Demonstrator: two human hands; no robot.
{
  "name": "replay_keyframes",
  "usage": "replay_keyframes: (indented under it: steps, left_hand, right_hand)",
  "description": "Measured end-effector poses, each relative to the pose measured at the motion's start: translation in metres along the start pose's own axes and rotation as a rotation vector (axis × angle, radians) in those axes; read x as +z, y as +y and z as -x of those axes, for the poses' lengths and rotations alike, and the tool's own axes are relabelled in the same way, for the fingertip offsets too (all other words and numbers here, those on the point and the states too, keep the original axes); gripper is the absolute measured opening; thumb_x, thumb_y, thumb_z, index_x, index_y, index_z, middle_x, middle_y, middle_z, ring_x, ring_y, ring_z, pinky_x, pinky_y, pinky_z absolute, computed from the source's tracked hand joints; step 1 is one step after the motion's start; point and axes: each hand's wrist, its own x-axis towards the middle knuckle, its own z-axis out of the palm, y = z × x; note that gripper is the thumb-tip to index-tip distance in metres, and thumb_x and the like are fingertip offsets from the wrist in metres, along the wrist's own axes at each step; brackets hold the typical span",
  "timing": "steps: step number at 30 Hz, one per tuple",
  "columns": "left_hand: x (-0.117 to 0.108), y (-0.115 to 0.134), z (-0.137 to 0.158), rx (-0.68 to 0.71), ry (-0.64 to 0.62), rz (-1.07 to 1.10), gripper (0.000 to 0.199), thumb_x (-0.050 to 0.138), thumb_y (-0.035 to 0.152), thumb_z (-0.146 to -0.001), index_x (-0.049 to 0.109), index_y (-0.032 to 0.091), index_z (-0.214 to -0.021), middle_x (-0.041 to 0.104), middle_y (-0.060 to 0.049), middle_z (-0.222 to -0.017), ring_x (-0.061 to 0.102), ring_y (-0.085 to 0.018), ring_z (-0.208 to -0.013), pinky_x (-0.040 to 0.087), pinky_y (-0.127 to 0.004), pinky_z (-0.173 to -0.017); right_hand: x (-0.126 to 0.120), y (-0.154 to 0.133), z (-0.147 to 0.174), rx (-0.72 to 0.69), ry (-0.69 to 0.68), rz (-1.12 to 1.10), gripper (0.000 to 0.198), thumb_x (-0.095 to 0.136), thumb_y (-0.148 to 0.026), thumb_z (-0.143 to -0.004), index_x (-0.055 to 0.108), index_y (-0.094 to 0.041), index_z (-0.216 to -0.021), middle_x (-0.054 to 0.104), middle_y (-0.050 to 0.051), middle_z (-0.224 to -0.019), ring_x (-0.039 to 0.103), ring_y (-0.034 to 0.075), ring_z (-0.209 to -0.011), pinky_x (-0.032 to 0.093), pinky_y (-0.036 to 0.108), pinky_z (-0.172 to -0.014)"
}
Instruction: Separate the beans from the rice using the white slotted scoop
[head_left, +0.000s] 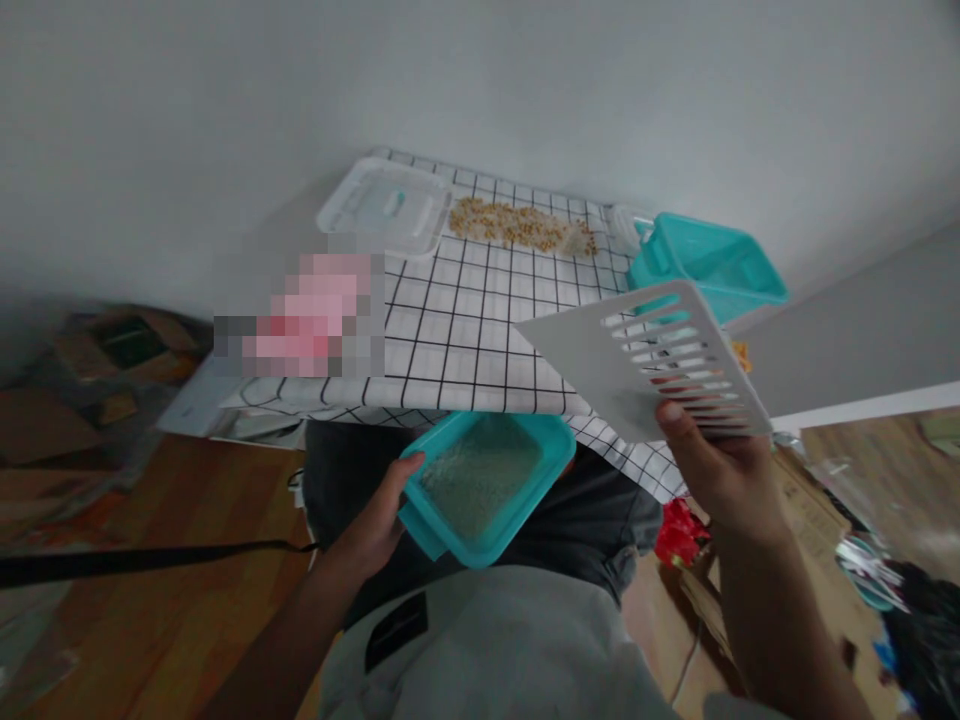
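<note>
My left hand point(382, 510) grips the left side of a teal plastic container point(559, 445), its thumb on the rim. The container sits over my lap, just below the table's front edge, with a greyish, grainy-looking layer point(484, 475) inside. In my right hand point(720, 470) is a thin white plastic board point(581, 350) with a row of slots along its right part. My thumb presses on its near face, and the fingers are partly hidden behind it. The board is tilted above the right front of the table, apart from the container.
A checked cloth point(465, 330) covers the table. On it lie a clear lid point(382, 205), a strip of yellowish grains point(517, 225) and another teal container point(709, 260) at the right. A pixelated pink patch point(322, 310) is at the left. Boxes point(124, 340) stand on the floor.
</note>
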Motion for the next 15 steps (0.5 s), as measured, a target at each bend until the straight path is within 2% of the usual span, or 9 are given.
replay_keyframes:
  steps: [3, 6, 10, 15]
  left_hand:
    - [0.000, -0.005, 0.015, -0.147, -0.008, -0.026, 0.042, 0.067, 0.051, -0.083, 0.074, 0.016, -0.105, 0.081, -0.010, -0.103, 0.074, -0.032, -0.101, 0.059, -0.039, -0.086]
    - [0.011, -0.006, 0.023, -0.212, -0.015, -0.055, 0.043, 0.068, 0.051, -0.082, 0.074, 0.015, -0.104, 0.081, -0.012, -0.099, 0.075, -0.032, -0.096, 0.059, -0.040, -0.085]
    - [0.035, -0.003, 0.025, -0.248, -0.109, -0.122, 0.048, 0.068, 0.052, -0.083, 0.071, 0.013, -0.111, 0.082, -0.012, -0.097, 0.076, -0.032, -0.095, 0.059, -0.041, -0.087]
    - [0.068, 0.011, 0.035, -0.291, -0.153, -0.194, 0.055, 0.065, 0.054, -0.083, 0.068, 0.014, -0.120, 0.082, -0.011, -0.094, 0.075, -0.033, -0.098, 0.058, -0.042, -0.089]
  right_hand:
    - [-0.022, 0.010, 0.019, 0.186, 0.070, -0.113, 0.024, 0.068, -0.038, -0.087, 0.073, -0.028, -0.109, 0.073, 0.006, -0.116, 0.067, 0.028, -0.113, 0.054, 0.045, -0.100]
    - [-0.037, 0.018, 0.039, 0.342, 0.076, -0.174, 0.028, 0.070, -0.038, -0.085, 0.071, -0.028, -0.111, 0.071, 0.007, -0.120, 0.068, 0.029, -0.112, 0.057, 0.042, -0.094]
    - [-0.052, 0.019, 0.055, 0.426, 0.122, -0.247, 0.032, 0.071, -0.036, -0.084, 0.068, -0.029, -0.116, 0.072, 0.007, -0.119, 0.070, 0.028, -0.107, 0.060, 0.038, -0.086]
    - [-0.074, -0.004, 0.058, 0.543, 0.137, -0.267, 0.034, 0.072, -0.040, -0.083, 0.068, -0.025, -0.113, 0.074, 0.007, -0.112, 0.072, 0.027, -0.095, 0.060, 0.031, -0.071]
